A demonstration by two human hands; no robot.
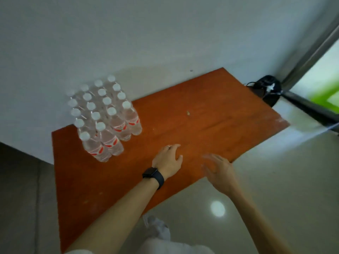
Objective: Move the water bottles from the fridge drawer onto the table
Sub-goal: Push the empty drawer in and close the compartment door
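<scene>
Orange-brown wooden desk (211,114): carries a packed block of clear plastic water bottles with white caps (102,114) at its far left. Fridge drawer not visible; remainder undeterminable. Left hand (167,160) and right hand (218,169): grip apart, empty.

The surface (211,114) is orange-brown wood with faint grain and a small yellowish speck (188,112). The bottles (106,116) are clear with white caps and red-and-white labels. The watch (153,176) is black. The wall (128,33) is white, the floor (275,180) glossy pale grey. A black bag (266,88) sits beyond, and bright green shows outside the window (322,96).
</scene>
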